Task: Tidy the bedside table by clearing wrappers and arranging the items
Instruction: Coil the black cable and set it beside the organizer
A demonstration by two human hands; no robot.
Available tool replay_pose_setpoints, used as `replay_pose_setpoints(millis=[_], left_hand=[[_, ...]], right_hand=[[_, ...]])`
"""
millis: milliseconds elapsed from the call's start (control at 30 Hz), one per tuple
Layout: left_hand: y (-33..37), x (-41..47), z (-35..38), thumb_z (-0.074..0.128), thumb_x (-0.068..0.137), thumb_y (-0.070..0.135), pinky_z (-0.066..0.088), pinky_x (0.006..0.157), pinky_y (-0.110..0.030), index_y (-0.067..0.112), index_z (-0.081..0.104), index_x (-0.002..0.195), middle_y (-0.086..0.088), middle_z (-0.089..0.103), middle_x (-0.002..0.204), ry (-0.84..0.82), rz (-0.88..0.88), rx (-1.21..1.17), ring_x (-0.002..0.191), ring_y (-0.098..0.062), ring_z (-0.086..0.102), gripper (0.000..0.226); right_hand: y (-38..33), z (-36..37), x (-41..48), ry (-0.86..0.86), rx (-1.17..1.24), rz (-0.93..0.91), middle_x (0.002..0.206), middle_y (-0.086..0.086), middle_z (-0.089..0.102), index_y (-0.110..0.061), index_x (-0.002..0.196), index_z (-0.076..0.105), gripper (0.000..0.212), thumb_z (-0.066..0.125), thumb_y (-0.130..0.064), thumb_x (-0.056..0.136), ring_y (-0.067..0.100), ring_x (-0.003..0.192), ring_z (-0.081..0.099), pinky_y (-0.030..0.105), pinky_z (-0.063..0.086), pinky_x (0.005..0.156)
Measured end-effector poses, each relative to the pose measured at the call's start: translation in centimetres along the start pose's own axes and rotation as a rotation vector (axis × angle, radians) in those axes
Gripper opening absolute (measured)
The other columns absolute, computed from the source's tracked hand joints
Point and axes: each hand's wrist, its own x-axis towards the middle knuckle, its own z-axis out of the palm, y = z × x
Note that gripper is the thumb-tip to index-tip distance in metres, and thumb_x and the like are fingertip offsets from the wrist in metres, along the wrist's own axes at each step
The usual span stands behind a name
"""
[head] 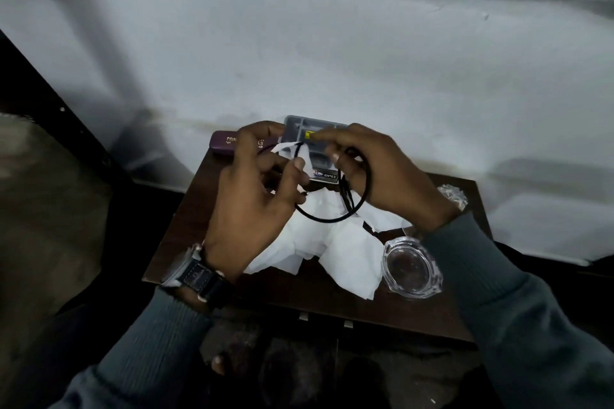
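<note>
Above the crumpled white paper (335, 242) on the desk (332, 304), both hands hold a black cable (332, 218). The left hand (255, 199) has its fingers (294, 176) curled round one side of the loop, and the right hand (385, 176) grips the other side. A grey plastic tray (314, 125) lies behind the paper, a maroon case (227, 143) behind it to the left, and a glass ashtray (412, 271) just right of it.

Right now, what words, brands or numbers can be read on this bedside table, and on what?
"OPEL": label at the near edge of the grey box.
"PRIN" and "LS": maroon case; the left hand hides the middle.
On the box, the yellow sticker: too blurred to read.
</note>
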Motion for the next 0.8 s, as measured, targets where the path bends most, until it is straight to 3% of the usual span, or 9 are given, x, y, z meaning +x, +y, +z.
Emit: replay_pose_setpoints(millis=[67,167,300,400,467,567,667,800], left_hand=[[0.3,-0.1,0.1,0.066,0.101,0.02,0.058,0.056,-0.02,0.031,0.043,0.128,0.011,0.078,0.086,-0.042,0.029,0.015,0.062,-0.009,0.075,0.036],[0.6,-0.2,-0.1,0.067,0.101,0.02,0.057,0.052,-0.024,0.033,0.042,0.128,0.012,0.079,0.088,-0.079,0.064,0.036,0.06,-0.008,0.074,0.039],[1.1,-0.1,-0.3,0.06,0.106,0.03,0.054,0.047,-0.026,0.033,0.048,0.129,0.004,0.08,0.084,-0.002,0.083,-0.065,0.053,-0.017,0.071,0.027],[0.4,0.2,-0.7,0.052,0.107,0.032,0.054,0.052,-0.032,0.032,0.049,0.13,0.0,0.077,0.079,0.109,0.011,-0.079,0.054,-0.02,0.069,0.023],[-0.4,0.4,-0.9,0.062,0.1,0.026,0.059,0.063,-0.037,0.034,0.047,0.129,0.006,0.078,0.086,0.138,-0.043,0.066,0.07,-0.011,0.074,0.034],[-1.5,0.3,-0.8,0.079,0.086,0.015,0.06,0.071,-0.035,0.028,0.046,0.13,0.014,0.072,0.095,0.033,-0.104,0.307,0.08,0.0,0.071,0.056],[-2.4,0.0,-0.4,0.083,0.082,0.013,0.062,0.078,-0.036,0.022,0.049,0.13,0.013,0.07,0.104,-0.05,-0.156,0.349,0.089,-0.005,0.071,0.059],[-2.8,0.2,0.2,0.088,0.08,0.019,0.049,0.073,-0.005,0.02,0.051,0.126,0.021,0.065,0.103,-0.011,-0.16,0.329,0.086,0.011,0.064,0.059]], right_hand=[[-0.3,0.2,0.1,-0.063,-0.019,-0.044,0.11,0.009,0.066,-0.015,0.143,0.059,0.047,0.049,0.003,0.101,0.024,0.099,0.065,0.042,0.053,0.091],[-0.7,0.3,0.6,-0.121,-0.02,-0.082,0.109,0.008,0.068,-0.017,0.145,0.058,0.054,0.049,0.007,0.097,0.019,0.096,0.064,0.033,0.053,0.086],[-1.1,0.2,1.1,0.015,-0.031,-0.145,0.09,-0.012,0.062,-0.012,0.118,0.074,0.026,0.061,-0.002,0.098,-0.008,0.082,0.061,0.007,0.041,0.077],[-1.2,-0.2,1.4,0.091,0.048,-0.064,0.087,-0.004,0.066,-0.012,0.11,0.077,0.016,0.064,-0.014,0.101,-0.003,0.08,0.062,0.01,0.042,0.075],[-1.3,-0.5,1.6,0.101,0.192,0.052,0.086,0.0,0.071,-0.006,0.104,0.077,0.017,0.065,-0.019,0.102,0.003,0.079,0.066,0.018,0.046,0.075],[-1.3,-0.8,2.0,0.055,0.388,0.284,0.075,-0.004,0.071,-0.007,0.095,0.076,0.021,0.058,-0.014,0.104,0.006,0.067,0.065,0.023,0.05,0.064],[-1.3,-1.0,2.1,0.033,0.536,0.387,0.074,0.002,0.061,-0.018,0.086,0.073,0.033,0.049,-0.011,0.108,0.017,0.06,0.059,0.03,0.048,0.064],[-1.0,-1.3,2.0,0.048,0.662,0.401,0.067,-0.004,0.059,-0.014,0.091,0.074,0.028,0.05,-0.012,0.107,0.018,0.057,0.058,0.038,0.051,0.063]])
